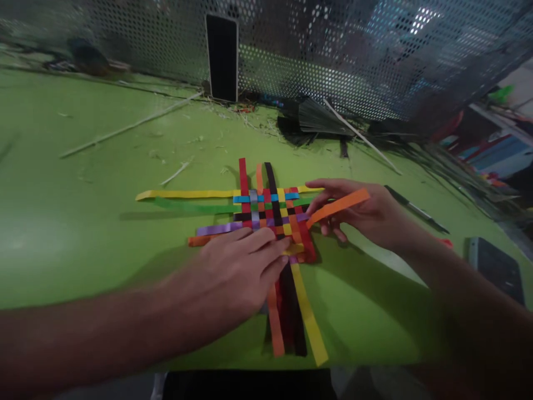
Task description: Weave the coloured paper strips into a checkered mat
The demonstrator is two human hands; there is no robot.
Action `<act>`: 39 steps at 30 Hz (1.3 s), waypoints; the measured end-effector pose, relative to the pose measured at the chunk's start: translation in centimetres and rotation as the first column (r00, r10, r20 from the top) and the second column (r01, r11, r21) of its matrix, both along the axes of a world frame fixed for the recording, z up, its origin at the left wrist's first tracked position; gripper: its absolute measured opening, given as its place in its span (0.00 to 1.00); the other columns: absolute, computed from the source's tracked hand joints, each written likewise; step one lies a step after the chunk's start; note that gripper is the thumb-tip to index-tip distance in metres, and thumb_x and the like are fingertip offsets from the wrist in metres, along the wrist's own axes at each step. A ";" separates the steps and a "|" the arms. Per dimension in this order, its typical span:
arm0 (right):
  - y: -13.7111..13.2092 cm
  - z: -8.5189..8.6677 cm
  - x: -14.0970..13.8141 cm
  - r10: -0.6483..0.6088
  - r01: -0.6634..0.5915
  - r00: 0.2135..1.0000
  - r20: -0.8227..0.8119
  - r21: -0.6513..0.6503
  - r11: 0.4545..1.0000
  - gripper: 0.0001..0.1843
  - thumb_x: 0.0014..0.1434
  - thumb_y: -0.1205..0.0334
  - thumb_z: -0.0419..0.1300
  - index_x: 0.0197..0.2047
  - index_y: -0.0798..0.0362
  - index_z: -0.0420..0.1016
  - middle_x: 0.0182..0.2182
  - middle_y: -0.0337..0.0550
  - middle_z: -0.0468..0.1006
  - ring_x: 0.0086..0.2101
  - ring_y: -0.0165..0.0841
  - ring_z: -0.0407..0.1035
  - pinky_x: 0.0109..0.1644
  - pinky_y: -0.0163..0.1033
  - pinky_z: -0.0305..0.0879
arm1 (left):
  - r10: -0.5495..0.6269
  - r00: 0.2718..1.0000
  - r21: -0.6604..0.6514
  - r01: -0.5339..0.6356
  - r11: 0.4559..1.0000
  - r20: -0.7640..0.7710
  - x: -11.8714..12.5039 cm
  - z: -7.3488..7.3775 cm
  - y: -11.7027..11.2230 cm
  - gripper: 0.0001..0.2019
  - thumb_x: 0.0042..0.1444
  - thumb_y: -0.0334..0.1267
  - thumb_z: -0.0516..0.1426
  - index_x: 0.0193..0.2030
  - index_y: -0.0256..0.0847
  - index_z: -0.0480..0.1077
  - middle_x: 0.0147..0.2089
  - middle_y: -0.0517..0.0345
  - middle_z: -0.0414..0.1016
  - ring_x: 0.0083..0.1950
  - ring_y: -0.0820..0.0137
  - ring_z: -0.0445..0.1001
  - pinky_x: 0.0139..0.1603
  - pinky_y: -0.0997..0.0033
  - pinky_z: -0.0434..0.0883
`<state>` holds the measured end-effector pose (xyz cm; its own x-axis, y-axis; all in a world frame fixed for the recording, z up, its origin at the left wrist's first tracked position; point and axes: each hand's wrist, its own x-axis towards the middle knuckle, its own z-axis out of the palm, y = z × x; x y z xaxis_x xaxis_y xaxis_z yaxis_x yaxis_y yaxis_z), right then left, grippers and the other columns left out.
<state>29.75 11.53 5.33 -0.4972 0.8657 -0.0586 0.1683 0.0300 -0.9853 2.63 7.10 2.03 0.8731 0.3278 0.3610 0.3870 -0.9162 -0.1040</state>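
The woven mat of strips point(277, 214) lies on the counter point(62, 239). Over its near part, the left hand point(239, 269) rests, fingers extended. At its right edge, the right hand point(364, 222) has fingers slightly spread; whether they pinch 1 orange strip point(339, 206), I cannot tell.

Woven patch point(275, 214) of flat coloured strips, checker pattern, flat on green desk point(83, 250), closer to near edge than far. Yellow strip point(187, 194) and green strip point(195, 207) run longest toward left edge; purple strip point(219, 228) and short orange strip point(202, 240) stick out less. Blue strip point(291, 196) crosses the far rows. Red end point(243, 175), orange end point(259, 178) and black end point(270, 175) point at far edge. Orange tail point(275, 328), black tail point(296, 322), yellow tail point(310, 316) run toward near edge, yellow almost there. Raised orange strip point(341, 205) slants up toward right edge. Near-left weave hidden.
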 end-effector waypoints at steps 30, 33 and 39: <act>-0.5 -1.1 -2.5 -0.268 0.208 0.912 0.309 0.214 0.954 0.10 0.54 0.54 0.72 0.38 0.49 0.84 0.31 0.40 0.83 0.31 0.33 0.76 0.38 0.39 0.76 | -0.021 0.985 -0.002 0.022 1.000 0.171 -0.1 -1.2 0.1 0.18 0.71 0.28 0.47 0.49 0.30 0.80 0.52 0.43 0.82 0.49 0.56 0.78 0.47 0.55 0.76; -0.5 -1.1 -2.6 -0.256 0.201 0.916 0.308 0.200 0.959 0.10 0.55 0.55 0.71 0.37 0.51 0.84 0.31 0.40 0.84 0.31 0.33 0.77 0.38 0.40 0.76 | -0.026 0.986 -0.008 0.027 1.000 0.164 -0.1 -1.1 0.2 0.17 0.70 0.28 0.48 0.49 0.30 0.80 0.52 0.43 0.82 0.49 0.56 0.79 0.47 0.55 0.76; -0.7 -1.4 -2.7 -0.307 0.231 0.890 0.337 0.247 0.941 0.08 0.56 0.56 0.70 0.35 0.51 0.84 0.31 0.41 0.84 0.32 0.34 0.77 0.37 0.40 0.76 | -0.032 0.987 -0.005 0.034 0.999 0.158 0.0 -1.0 0.3 0.18 0.71 0.27 0.47 0.49 0.30 0.80 0.52 0.44 0.83 0.48 0.56 0.79 0.45 0.55 0.77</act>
